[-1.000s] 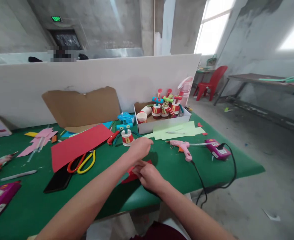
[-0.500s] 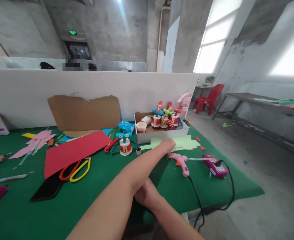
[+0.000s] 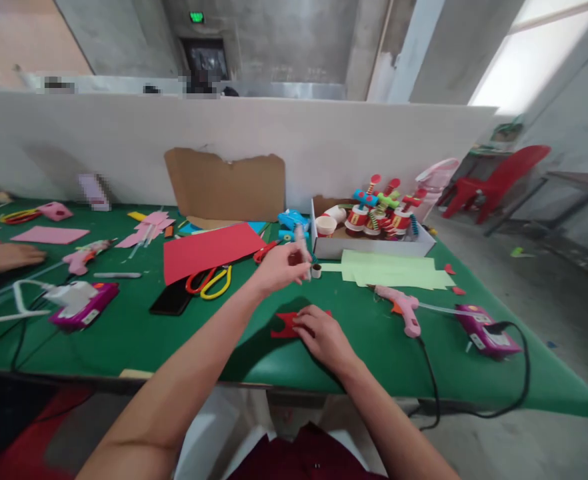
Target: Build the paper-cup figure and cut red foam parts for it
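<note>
My left hand (image 3: 283,268) is raised over the middle of the table, fingers closed on a slender whitish, see-through pen-like thing (image 3: 301,241) that stands nearly upright and is blurred. Lower down, my right hand (image 3: 324,337) rests on a small cut piece of red paper (image 3: 285,325) with a curved notch, its fingers gripping the right part and hiding some of it. Behind my left hand, a blue paper-cup figure is mostly covered. A small white roll with a dark centre (image 3: 316,271) stands just right of it.
A pink glue gun (image 3: 399,307) lies at right, its cord hanging over the edge, beside a purple power block (image 3: 489,331). Green paper strips (image 3: 394,270) lie before a white box (image 3: 374,249) of cup figures. Scissors (image 3: 216,283), red paper (image 3: 209,248) and a co-worker's hand (image 3: 17,257) are leftward.
My left hand has drawn back from the green paper and now holds the pen-like thing. My right hand has come out from under the left arm onto the red piece. The view has swung left and down.
</note>
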Action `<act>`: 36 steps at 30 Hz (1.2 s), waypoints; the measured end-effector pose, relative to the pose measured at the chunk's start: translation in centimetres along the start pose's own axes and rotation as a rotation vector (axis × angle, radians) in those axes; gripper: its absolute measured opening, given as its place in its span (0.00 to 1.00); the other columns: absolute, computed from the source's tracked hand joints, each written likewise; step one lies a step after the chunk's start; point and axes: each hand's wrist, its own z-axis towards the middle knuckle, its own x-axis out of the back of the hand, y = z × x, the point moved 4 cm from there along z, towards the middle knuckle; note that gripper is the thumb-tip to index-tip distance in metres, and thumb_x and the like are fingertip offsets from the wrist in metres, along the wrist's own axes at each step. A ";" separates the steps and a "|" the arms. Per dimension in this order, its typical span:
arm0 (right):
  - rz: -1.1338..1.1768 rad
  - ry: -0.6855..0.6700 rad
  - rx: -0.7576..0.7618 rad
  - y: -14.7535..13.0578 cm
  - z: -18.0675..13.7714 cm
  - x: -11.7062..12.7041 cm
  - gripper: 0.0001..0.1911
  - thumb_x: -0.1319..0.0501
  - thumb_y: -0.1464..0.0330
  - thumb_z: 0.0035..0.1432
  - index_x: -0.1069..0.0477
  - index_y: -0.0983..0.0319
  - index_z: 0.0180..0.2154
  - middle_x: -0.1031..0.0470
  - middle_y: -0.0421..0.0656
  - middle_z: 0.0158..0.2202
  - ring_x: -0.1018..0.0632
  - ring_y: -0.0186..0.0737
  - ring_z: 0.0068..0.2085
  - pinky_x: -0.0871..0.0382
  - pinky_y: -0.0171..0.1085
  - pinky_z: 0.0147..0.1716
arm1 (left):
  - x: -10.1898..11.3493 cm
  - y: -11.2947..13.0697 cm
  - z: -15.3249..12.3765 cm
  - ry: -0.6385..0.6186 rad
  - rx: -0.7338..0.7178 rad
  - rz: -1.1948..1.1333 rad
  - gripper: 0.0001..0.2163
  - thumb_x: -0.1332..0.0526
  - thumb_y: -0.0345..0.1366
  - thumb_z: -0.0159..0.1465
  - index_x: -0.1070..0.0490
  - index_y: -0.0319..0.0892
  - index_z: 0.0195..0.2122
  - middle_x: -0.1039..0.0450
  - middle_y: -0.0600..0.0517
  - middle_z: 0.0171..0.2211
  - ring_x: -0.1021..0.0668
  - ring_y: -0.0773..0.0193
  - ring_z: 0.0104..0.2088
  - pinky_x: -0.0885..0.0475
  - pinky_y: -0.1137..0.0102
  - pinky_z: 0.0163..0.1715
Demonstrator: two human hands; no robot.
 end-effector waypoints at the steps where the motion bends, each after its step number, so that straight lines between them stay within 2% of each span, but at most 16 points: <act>1: 0.004 0.008 0.008 0.0 0.0 0.0 0.09 0.43 0.73 0.61 0.24 0.61 0.38 0.24 0.46 0.39 0.23 0.38 0.40 0.27 0.36 0.42 | 1.4 -1.3 -1.6 0.061 0.089 -0.073 0.04 0.40 0.30 0.58 0.33 0.38 0.34 0.25 0.52 0.25 0.22 0.66 0.25 0.26 0.73 0.25; 4: -0.002 0.014 0.018 0.1 0.2 0.1 0.10 0.44 0.72 0.62 0.24 0.61 0.38 0.24 0.46 0.38 0.23 0.38 0.39 0.27 0.36 0.40 | 3.5 -4.7 -5.1 0.216 0.242 -0.201 0.04 0.39 0.29 0.59 0.35 0.38 0.32 0.25 0.52 0.22 0.23 0.68 0.22 0.26 0.73 0.24; 7: -0.019 0.012 0.031 0.1 0.4 0.1 0.11 0.45 0.71 0.63 0.23 0.60 0.37 0.24 0.47 0.38 0.22 0.39 0.39 0.26 0.36 0.39 | 3.1 -7.0 -6.5 0.250 0.299 -0.297 0.03 0.39 0.27 0.59 0.35 0.37 0.32 0.26 0.54 0.19 0.23 0.69 0.20 0.26 0.75 0.22; 10: -0.039 0.004 0.037 0.1 0.4 0.2 0.12 0.45 0.69 0.63 0.23 0.59 0.37 0.23 0.47 0.38 0.22 0.39 0.38 0.25 0.36 0.39 | 2.0 -8.0 -6.4 0.249 0.300 -0.354 0.03 0.39 0.26 0.59 0.33 0.36 0.31 0.27 0.54 0.18 0.23 0.70 0.20 0.26 0.76 0.22; 23: -0.032 0.011 0.022 0.3 0.4 0.1 0.12 0.45 0.68 0.63 0.22 0.59 0.38 0.23 0.47 0.38 0.21 0.41 0.39 0.24 0.38 0.39 | 0.0 -9.2 -6.0 0.155 0.313 -0.369 0.03 0.39 0.25 0.57 0.32 0.38 0.29 0.25 0.56 0.19 0.21 0.69 0.21 0.25 0.75 0.25; 36: -0.032 0.022 0.022 0.3 0.4 0.1 0.12 0.45 0.67 0.64 0.22 0.58 0.37 0.23 0.47 0.38 0.21 0.41 0.39 0.24 0.37 0.38 | -0.1 -8.8 -6.1 0.118 0.310 -0.379 0.03 0.39 0.25 0.56 0.32 0.38 0.28 0.25 0.55 0.19 0.21 0.66 0.22 0.24 0.72 0.27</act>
